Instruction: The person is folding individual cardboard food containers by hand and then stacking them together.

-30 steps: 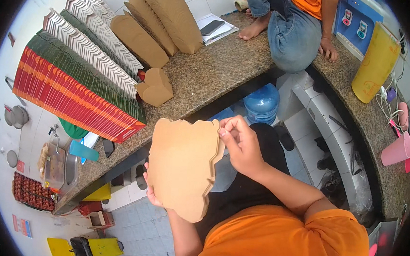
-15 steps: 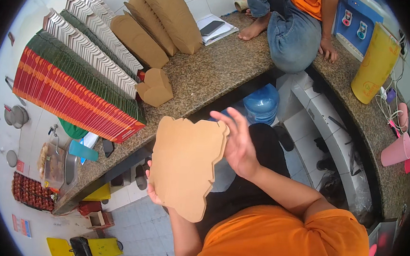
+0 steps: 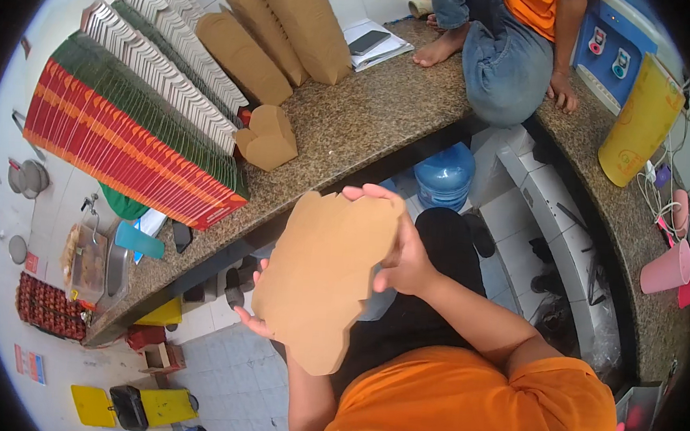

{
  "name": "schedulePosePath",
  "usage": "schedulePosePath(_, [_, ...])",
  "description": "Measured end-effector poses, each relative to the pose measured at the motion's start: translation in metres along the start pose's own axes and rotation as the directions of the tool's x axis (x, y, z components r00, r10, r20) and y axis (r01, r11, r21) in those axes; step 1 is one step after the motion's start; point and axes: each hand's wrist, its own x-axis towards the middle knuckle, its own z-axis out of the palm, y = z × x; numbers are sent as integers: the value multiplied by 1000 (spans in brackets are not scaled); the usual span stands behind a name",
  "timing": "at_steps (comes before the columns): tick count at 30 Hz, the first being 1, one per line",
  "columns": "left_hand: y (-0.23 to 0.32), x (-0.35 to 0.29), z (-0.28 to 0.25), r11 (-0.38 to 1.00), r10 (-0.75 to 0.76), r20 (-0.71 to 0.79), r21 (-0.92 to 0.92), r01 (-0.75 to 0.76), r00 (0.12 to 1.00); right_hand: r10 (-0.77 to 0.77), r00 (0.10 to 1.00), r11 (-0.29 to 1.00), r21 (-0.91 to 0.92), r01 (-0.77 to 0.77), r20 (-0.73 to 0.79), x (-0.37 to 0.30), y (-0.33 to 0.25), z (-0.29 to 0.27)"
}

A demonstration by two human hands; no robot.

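A flat brown cardboard box blank (image 3: 321,281), unfolded and with a scalloped outline, is held up in the air in front of the person's orange shirt (image 3: 460,404), between both hands and clear of the counter. The right hand (image 3: 398,246) is at the blank's upper right edge, its fingers (image 3: 366,193) curled over the top rim and the palm against the back of the card, so it grips the edge rather than lying open. The left hand (image 3: 256,305) is mostly hidden behind the blank's lower left side; only fingertips show past the edge, pressed to the card, and how the rest of that hand is set cannot be told.

Beyond the hands, past the top of the blank, runs a speckled granite counter (image 3: 366,122). Just ahead of the right hand on it lies a small folded brown box (image 3: 267,138). Farther to the left of that stands a long leaning row of flat red, green and white cartons (image 3: 129,123), and beyond it several tall stacks of brown blanks (image 3: 293,31). Well ahead, another person in jeans sits on the counter, a bare foot (image 3: 442,48) beside a phone on papers (image 3: 371,43). Below the counter, near the right hand, stands a blue water jug (image 3: 445,174). Far to the right are a yellow roll (image 3: 639,123) and a pink cup (image 3: 666,268).
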Motion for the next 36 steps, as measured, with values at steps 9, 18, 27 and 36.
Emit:
schedulePosePath(9, [14, 10, 15, 921, 287, 333, 161, -355, 898, 136, 989, 979, -143, -144, -65, -6, 10, 8])
schedulePosePath(18, [77, -3, 46, 870, 341, 484, 161, -465, 806, 680, 638, 551, 323, -770, 360, 42, 35, -31])
schedulePosePath(27, [113, -26, -4, 446, 101, 421, 791, -419, 901, 896, 245, 402, -439, -804, 371, 64, 144, -47])
schedulePosePath(36, [205, 6, -48, 152, -659, -317, 832, 534, 682, 799, -277, 406, -820, -404, 533, 69, 202, 24])
